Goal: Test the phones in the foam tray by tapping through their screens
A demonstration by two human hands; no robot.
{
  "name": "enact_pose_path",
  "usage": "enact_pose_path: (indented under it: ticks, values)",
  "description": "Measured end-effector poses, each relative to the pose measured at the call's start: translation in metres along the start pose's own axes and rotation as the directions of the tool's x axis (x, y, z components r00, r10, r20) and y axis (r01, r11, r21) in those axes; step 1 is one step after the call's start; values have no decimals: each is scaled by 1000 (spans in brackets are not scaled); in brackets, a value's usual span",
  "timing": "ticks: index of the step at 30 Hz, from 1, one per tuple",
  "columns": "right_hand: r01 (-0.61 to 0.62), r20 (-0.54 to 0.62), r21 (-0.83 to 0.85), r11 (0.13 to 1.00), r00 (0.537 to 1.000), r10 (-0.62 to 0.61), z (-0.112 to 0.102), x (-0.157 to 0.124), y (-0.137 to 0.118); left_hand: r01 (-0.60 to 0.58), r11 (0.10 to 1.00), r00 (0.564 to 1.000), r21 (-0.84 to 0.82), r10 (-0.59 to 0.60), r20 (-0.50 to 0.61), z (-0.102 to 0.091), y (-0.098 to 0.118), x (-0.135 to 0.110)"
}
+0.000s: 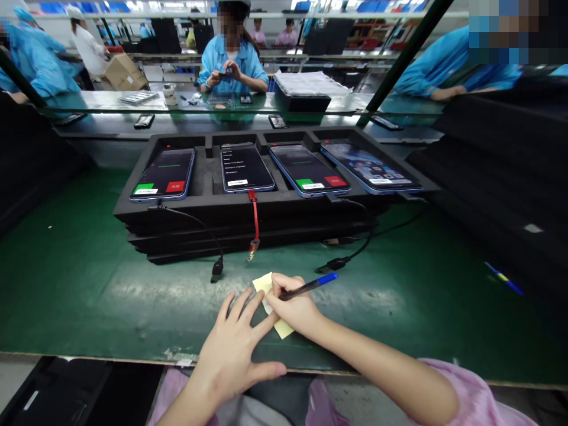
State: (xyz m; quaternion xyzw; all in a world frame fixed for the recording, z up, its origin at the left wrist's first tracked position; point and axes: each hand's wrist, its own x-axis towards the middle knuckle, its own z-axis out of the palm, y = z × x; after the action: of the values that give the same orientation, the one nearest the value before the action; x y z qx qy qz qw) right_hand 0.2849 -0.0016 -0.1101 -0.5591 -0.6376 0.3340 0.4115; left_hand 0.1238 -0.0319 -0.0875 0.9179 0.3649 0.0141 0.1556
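My right hand (298, 305) is closed around a blue-capped pen (313, 285), its tip hidden behind my fingers. Under that hand lies a small yellow paper slip (284, 329) on the green table. My left hand (237, 340) rests with fingers spread, the fingertips at the slip's left edge. Beyond them, a stack of black foam trays (248, 222) holds a phone with green and red buttons (164, 173), a phone with a text menu (247, 168), another button-screen phone (308, 171) and one showing app icons (373, 168). A red cable (255, 219) hangs from the menu phone.
Black cables with loose plugs (217, 269) trail onto the green table (89, 296). At right lies a blue and yellow pen (504, 278) near stacked black foam (501, 177). Smaller phones (144, 121) sit on the line behind, where a person in blue (233, 62) handles something small.
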Motion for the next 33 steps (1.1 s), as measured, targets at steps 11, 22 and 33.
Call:
enact_pose_path:
  ticks: [11,22,33]
  values:
    - [-8,15,13,1000,1000,8,-1,1,-2,-13,1000,1000,14,14,-15,3,-1,-3]
    - [-5,23,16,1000,1000,4,-1,1,-2,-6,1000,1000,23,6,-21,2,0,-1]
    - [-6,4,55,998,1000,5,-1,1,-3,-19,999,999,38,21,-48,5,-2,-1]
